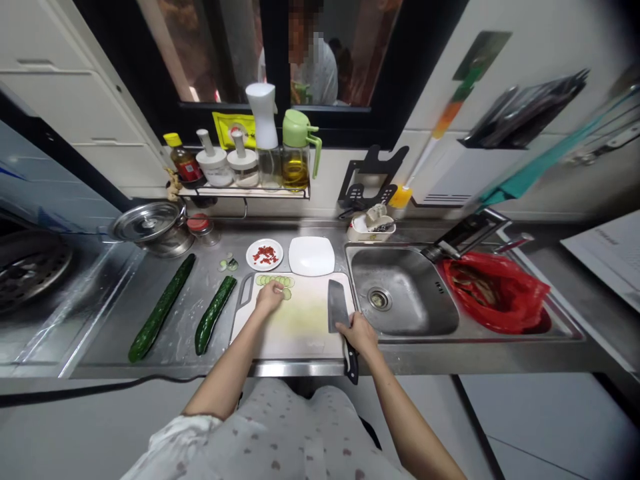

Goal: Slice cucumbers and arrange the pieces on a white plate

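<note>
On the white cutting board (305, 340), a row of thin cucumber slices (273, 281) lies along the upper left part. My left hand (270, 298) is at these slices with its fingers drawn together, and one cucumber slice (287, 293) shows at its fingertips. My right hand (363, 333) grips a cleaver (338, 303) near where the blade meets the black handle, at the board's right edge. The blade points away from me. Behind the board are a bare white square plate (311, 255) and a small plate (255, 261) of chopped red bits.
Left of the board lie a long cucumber (163, 310), a shorter cucumber (215, 317) and cucumber scraps (229, 263). A lidded steel pot (150, 227) stands behind them. Right of the board is a sink (405, 293) with a red bag (497, 293) beside it. Seasonings line a shelf (250, 192).
</note>
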A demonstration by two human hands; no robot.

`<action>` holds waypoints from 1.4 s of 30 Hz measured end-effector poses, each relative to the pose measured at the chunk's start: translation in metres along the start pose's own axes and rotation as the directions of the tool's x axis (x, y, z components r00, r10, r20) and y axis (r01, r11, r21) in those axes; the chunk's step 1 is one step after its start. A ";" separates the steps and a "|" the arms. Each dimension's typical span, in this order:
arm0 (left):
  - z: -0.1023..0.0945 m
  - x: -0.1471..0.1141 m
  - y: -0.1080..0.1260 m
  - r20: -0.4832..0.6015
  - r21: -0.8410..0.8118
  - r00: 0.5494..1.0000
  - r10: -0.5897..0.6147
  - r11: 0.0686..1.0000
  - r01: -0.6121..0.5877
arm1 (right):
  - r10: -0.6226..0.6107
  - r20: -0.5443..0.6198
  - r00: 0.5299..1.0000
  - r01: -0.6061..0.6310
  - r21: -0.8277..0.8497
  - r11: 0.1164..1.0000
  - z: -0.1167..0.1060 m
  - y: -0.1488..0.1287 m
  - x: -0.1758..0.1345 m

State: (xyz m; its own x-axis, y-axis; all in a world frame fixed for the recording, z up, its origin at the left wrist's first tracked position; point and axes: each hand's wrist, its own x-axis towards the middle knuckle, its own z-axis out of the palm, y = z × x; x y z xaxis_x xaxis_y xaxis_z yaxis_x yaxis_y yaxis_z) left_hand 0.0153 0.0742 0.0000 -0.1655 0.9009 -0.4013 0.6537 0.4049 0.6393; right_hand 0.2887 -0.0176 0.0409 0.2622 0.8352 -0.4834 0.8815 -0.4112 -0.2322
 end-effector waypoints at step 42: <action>-0.016 -0.012 -0.031 -0.121 0.157 0.991 -0.060 0.984 0.079 | -0.436 0.242 0.867 0.497 -0.351 0.794 0.004 -0.080 -0.046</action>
State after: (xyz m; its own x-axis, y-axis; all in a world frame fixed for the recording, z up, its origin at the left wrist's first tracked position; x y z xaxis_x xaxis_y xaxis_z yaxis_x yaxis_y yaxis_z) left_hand -0.0146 0.0531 -0.0050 -0.2928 0.8871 -0.3569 0.7461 0.4454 0.4950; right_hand 0.2048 -0.0246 0.0787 -0.2521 0.8148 -0.5220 0.9677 0.2170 -0.1286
